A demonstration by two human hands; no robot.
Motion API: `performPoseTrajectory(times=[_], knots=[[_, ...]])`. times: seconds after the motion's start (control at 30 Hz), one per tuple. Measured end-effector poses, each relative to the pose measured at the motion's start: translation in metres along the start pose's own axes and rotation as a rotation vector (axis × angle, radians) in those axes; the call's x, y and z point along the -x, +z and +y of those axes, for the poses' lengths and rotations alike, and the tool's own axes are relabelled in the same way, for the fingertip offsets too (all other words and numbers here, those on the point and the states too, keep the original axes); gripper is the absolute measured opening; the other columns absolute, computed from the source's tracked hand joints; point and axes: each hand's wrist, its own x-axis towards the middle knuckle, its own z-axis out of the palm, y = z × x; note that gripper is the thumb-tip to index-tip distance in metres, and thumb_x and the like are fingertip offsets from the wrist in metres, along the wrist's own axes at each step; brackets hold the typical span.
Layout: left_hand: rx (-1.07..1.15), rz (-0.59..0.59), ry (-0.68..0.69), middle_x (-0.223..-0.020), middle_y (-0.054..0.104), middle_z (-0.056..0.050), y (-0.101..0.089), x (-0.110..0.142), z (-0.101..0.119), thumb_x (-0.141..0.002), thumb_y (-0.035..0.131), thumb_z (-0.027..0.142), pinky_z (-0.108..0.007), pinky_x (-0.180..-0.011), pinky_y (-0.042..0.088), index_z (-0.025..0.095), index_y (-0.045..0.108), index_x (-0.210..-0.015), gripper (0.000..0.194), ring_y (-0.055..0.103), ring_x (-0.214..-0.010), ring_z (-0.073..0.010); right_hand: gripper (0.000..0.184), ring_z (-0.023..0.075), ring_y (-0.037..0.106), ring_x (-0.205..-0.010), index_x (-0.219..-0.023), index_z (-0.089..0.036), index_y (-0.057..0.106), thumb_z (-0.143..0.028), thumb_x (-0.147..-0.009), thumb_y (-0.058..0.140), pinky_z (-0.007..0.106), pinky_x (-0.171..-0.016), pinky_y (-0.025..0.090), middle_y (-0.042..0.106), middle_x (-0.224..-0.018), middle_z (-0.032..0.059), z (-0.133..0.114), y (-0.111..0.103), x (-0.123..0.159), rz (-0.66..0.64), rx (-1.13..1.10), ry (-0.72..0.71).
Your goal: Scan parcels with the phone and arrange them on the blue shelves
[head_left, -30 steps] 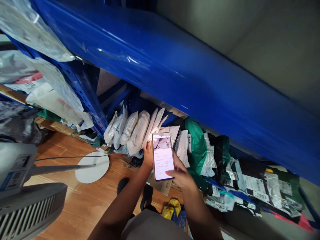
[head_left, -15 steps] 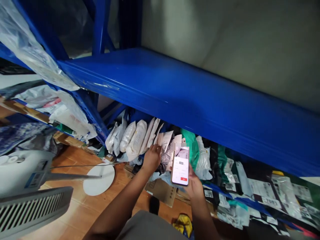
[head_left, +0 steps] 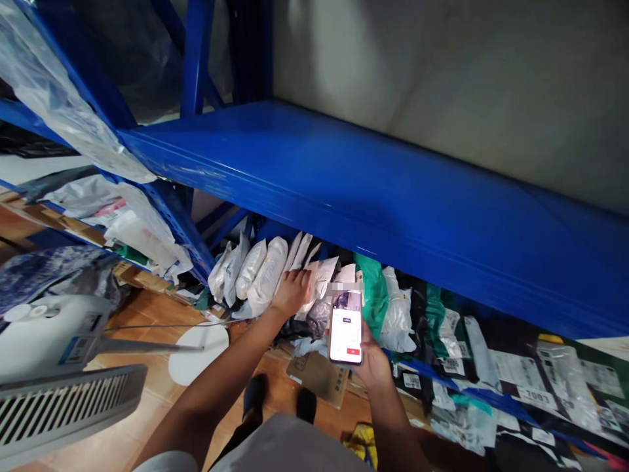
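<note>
My right hand [head_left: 375,359] grips a smartphone [head_left: 346,335] upright; its lit screen shows a camera picture at the top and a red button low down. To the left, my left hand [head_left: 293,292] reaches into a row of parcels on the low shelf. Its fingers are bent over the upper edge of a thin white mailing bag [head_left: 293,252]; the fingertips are partly hidden. Right beside that hand, another white mailing bag [head_left: 322,278] with a label leans over. Plump white parcels [head_left: 271,270] stand to its left, and a green bag [head_left: 372,292] is behind the phone.
A blue shelf beam [head_left: 314,177] crosses above my hands. At the left stand a white fan [head_left: 59,334] and its round base [head_left: 199,354]. A flattened cardboard box [head_left: 319,379] lies on the floor near my feet. More labelled parcels [head_left: 515,377] fill the shelf to the right.
My left hand has shifted left along the tops of the parcels. The phone in my right hand has moved slightly left. More of my feet shows.
</note>
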Motion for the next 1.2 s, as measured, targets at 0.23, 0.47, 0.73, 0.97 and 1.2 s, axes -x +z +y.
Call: performPoseTrajectory(times=[0.23,0.47,0.73,0.97,1.2], knots=[[-0.057,-0.015,-0.086,-0.115,0.056,-0.017,0.007,-0.015,-0.011,-0.094,0.035,0.014,-0.043,-0.075,0.041,0.012,0.057,-0.123,0.037,0.057,-0.09,-0.0274,0.064,0.0337,0.07,-0.099,-0.122,-0.026,0.057,-0.016,-0.059,0.06,0.049,-0.086,0.054,0.072,-0.114,0.0066,0.003,0.014,-0.003,-0.074,-0.022,0.015],[-0.053,-0.008,-0.152,-0.113,0.057,-0.018,0.011,-0.019,-0.015,-0.095,0.033,0.015,-0.043,-0.076,0.041,0.011,0.051,-0.13,0.04,0.059,-0.091,-0.0283,0.061,0.0327,0.07,-0.098,-0.121,-0.027,0.056,-0.018,-0.06,0.059,0.048,-0.081,0.056,0.073,-0.113,0.0064,0.009,0.015,-0.006,-0.069,0.014,0.002],[0.018,-0.008,-0.183,-0.099,0.061,-0.016,0.012,-0.023,-0.013,-0.093,0.039,0.017,-0.043,-0.079,0.04,0.011,0.057,-0.122,0.034,0.062,-0.087,-0.0262,0.063,0.0336,0.068,-0.102,-0.122,-0.025,0.057,-0.017,-0.059,0.059,0.047,-0.083,0.056,0.072,-0.115,0.0071,0.011,0.011,-0.005,0.017,0.038,-0.011],[0.093,-0.017,-0.111,-0.107,0.058,-0.017,0.002,-0.02,-0.006,-0.091,0.042,0.017,-0.042,-0.082,0.042,0.011,0.061,-0.114,0.03,0.059,-0.094,-0.0266,0.061,0.0353,0.068,-0.101,-0.119,-0.027,0.058,-0.02,-0.059,0.06,0.049,-0.086,0.054,0.072,-0.115,0.0075,0.008,0.019,-0.009,0.013,0.058,0.001],[0.165,-0.059,0.094,-0.12,0.058,-0.012,-0.015,-0.016,-0.02,-0.094,0.044,0.029,-0.037,-0.092,0.04,0.015,0.056,-0.119,0.031,0.056,-0.105,-0.0225,0.063,0.034,0.067,-0.105,-0.123,-0.026,0.055,-0.017,-0.061,0.059,0.055,-0.09,0.052,0.072,-0.114,0.0089,0.007,0.024,-0.016,-0.044,0.005,0.007]])
